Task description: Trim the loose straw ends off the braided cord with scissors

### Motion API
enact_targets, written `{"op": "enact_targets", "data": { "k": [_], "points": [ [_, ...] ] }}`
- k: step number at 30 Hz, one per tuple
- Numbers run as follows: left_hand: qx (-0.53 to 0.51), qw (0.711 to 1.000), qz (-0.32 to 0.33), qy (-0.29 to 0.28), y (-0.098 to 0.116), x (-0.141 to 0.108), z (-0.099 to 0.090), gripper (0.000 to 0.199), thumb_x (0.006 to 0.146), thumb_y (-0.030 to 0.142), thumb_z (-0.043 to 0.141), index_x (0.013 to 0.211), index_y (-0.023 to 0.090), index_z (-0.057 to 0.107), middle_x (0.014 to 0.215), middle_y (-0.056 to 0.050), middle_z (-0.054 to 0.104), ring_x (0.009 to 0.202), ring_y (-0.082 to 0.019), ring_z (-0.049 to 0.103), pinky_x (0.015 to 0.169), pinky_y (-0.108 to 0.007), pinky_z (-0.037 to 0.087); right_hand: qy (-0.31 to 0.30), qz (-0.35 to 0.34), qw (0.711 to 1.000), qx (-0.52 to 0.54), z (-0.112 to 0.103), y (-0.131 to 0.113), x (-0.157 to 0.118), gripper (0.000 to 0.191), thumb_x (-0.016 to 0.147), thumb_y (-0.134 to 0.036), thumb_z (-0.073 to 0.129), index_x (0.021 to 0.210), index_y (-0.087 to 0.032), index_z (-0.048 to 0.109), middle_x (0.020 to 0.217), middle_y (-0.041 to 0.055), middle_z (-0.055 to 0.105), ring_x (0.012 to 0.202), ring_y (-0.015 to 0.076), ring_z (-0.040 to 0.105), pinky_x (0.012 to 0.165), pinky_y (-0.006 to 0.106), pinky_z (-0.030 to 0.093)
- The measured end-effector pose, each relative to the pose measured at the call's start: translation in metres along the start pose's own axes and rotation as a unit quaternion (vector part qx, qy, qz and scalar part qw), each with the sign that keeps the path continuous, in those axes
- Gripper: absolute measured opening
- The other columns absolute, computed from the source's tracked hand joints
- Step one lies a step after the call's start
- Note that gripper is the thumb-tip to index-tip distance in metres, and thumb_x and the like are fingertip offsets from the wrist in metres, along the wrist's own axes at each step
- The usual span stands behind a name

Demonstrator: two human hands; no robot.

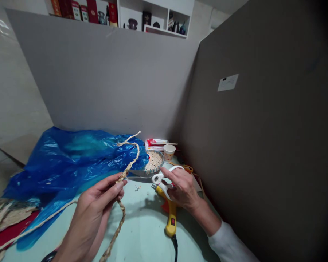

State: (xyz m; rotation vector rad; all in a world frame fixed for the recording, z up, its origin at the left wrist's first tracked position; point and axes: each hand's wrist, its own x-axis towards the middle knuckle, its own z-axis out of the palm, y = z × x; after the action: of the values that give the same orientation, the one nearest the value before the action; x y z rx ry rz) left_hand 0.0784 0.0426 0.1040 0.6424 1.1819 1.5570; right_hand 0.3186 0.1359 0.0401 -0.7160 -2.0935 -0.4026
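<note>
A braided straw cord (132, 160) is pinched between the thumb and fingers of my left hand (104, 198). Its thin end curls up above the fingers, and the rest hangs down toward the bottom edge. White-handled scissors (156, 178) are in my right hand (183, 185), with fingers through the handle loops. Their blades point left toward the cord beside my left fingertips; whether they touch it I cannot tell. Below my right hand a yellow hot-glue gun (171, 218) with a red switch lies on the table, partly hidden by the hand.
A blue plastic bag (79, 156) spreads over the left and back of the pale green table (142, 233). Behind my hands are a woven basket (153, 161) and a paper cup (169, 151). Grey partitions (120, 80) close off the back and right.
</note>
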Motion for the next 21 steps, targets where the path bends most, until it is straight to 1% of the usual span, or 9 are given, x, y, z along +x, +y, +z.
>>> {"op": "enact_targets", "data": {
  "k": [4,7,10,12,16,21],
  "points": [
    [0.004,1.0,-0.001,0.002,0.0008,-0.0004,-0.0003,0.05,0.046,0.033,0.1,0.091,0.02,0.085,0.074,0.0,0.073,0.071,-0.012,0.06,0.065,-0.014,0.054,0.003,-0.004,1.0,0.0,-0.0017,-0.0028,0.0034,0.045,0.082,-0.008,0.055,0.124,-0.016,0.067,0.069,0.0031,0.063,0.061,0.0193,0.052,0.059,0.032,0.039],
    [0.006,1.0,0.0,0.005,0.0016,-0.001,-0.0012,0.052,0.043,0.034,0.101,0.09,0.019,0.085,0.071,0.0,0.073,0.07,-0.012,0.058,0.064,-0.014,0.054,-0.002,-0.005,1.0,0.013,0.0001,-0.001,0.0019,0.052,0.076,-0.007,0.054,0.126,-0.016,0.064,0.075,0.0049,0.067,0.065,0.0207,0.056,0.061,0.032,0.043],
    [0.005,1.0,0.001,0.008,0.0017,-0.0009,-0.0014,0.053,0.041,0.035,0.101,0.089,0.019,0.085,0.075,-0.001,0.075,0.071,-0.012,0.059,0.065,-0.014,0.054,-0.007,-0.007,1.0,0.028,0.0034,0.0016,-0.0006,0.061,0.07,-0.007,0.054,0.13,-0.017,0.061,0.08,0.0046,0.07,0.067,0.0205,0.059,0.064,0.032,0.046],
    [0.005,1.0,0.0,0.011,0.0015,-0.0004,-0.0006,0.055,0.04,0.035,0.101,0.089,0.019,0.085,0.077,-0.002,0.077,0.071,-0.012,0.06,0.065,-0.015,0.054,-0.007,-0.011,0.999,0.033,0.0048,0.0025,-0.0013,0.064,0.068,-0.007,0.055,0.131,-0.019,0.06,0.08,0.0038,0.071,0.066,0.0202,0.059,0.065,0.031,0.047],
    [0.009,1.0,-0.003,0.013,0.0014,0.0002,0.0023,0.055,0.038,0.035,0.101,0.088,0.019,0.085,0.078,-0.002,0.077,0.071,-0.012,0.06,0.065,-0.015,0.054,-0.003,-0.018,0.999,0.032,0.0044,0.0015,-0.0005,0.062,0.068,-0.006,0.056,0.129,-0.02,0.06,0.081,0.0039,0.071,0.065,0.0204,0.059,0.063,0.031,0.047],
    [0.018,1.0,-0.005,0.01,0.0007,0.0005,0.0035,0.058,0.038,0.036,0.101,0.09,0.017,0.085,0.08,-0.003,0.079,0.072,-0.013,0.06,0.066,-0.015,0.054,-0.004,-0.024,0.999,0.024,0.0047,-0.0014,-0.0004,0.063,0.067,-0.004,0.054,0.128,-0.019,0.06,0.078,0.003,0.07,0.065,0.0202,0.058,0.062,0.031,0.045]
  ]
}}
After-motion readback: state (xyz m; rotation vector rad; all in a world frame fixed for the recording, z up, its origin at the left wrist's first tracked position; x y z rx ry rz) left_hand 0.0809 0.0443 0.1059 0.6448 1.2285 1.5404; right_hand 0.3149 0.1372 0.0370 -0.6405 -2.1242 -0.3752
